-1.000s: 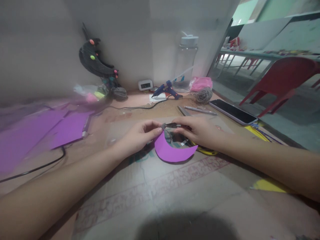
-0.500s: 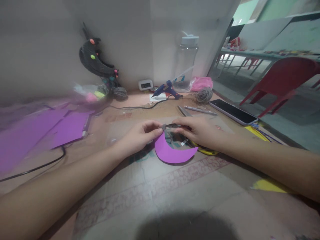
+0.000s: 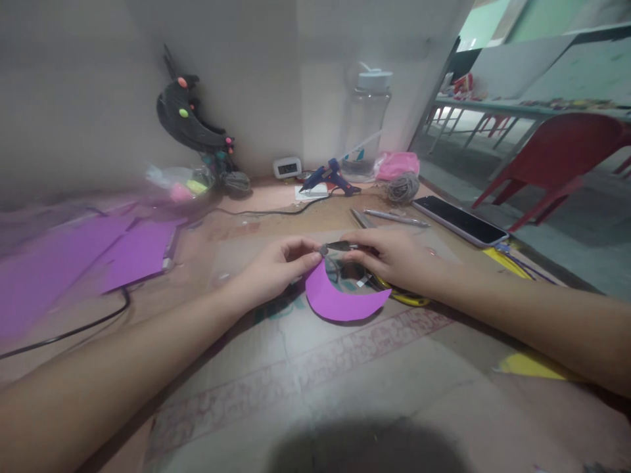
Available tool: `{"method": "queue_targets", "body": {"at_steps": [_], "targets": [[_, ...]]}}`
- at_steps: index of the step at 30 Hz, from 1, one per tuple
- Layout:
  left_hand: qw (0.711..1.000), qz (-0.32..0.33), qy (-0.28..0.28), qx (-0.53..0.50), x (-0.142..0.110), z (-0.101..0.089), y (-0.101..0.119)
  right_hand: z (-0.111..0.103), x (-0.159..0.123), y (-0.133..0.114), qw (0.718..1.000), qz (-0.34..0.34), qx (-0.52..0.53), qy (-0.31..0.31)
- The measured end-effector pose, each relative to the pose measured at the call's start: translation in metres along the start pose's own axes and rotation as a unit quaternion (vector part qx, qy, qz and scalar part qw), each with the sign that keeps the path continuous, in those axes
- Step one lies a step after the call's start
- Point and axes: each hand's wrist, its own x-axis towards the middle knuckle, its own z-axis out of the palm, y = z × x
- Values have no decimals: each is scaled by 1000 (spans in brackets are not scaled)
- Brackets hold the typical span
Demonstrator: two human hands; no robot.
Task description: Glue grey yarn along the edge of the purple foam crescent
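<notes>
My left hand (image 3: 280, 266) pinches the upper tip of a purple paper crescent (image 3: 340, 303) between thumb and fingers. At that tip sits a small grey lump (image 3: 323, 250), perhaps a bit of yarn; its detail is blurred. From the right, my right hand (image 3: 389, 253) is closed round a small dark pointed tool (image 3: 339, 246), whose point is at or very near the lump. Its handle is hidden in my fingers, and I cannot tell its exact kind. Beneath my right hand, a yellow looped thing (image 3: 411, 300) shows in part.
Behind my hands are a blue glue gun (image 3: 329, 176), a small clock (image 3: 286, 167), a clear bottle (image 3: 367, 125), a grey yarn ball (image 3: 403, 188), a pen (image 3: 397, 218) and a phone (image 3: 461, 221). Purple sheets (image 3: 142, 253) lie left; a dark crescent ornament (image 3: 190, 118) stands behind.
Almost nothing differs. The pointed tool and my right fingers have shifted very slightly at the grey lump; my left hand keeps its pinch on the crescent.
</notes>
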Motion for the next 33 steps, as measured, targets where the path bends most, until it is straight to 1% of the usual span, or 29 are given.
{"method": "queue_targets", "body": {"at_steps": [12,17,23,29,33], "targets": [[1000,-4,-6,11,0,0,0,0,1,0,1000,-8,15,-11],[1000,-10,-3,9,0,0,1,1,1,3,1000,-13,11,-7],[1000,-3,-9,-10,1,-1,-1,2,0,3,1000,12,14,11],[1000,-11,1,-19,0,1,4,3,0,4,1000,-14,15,4],[1000,-6,5,-15,0,2,4,3,0,4,1000,-11,16,9]]}}
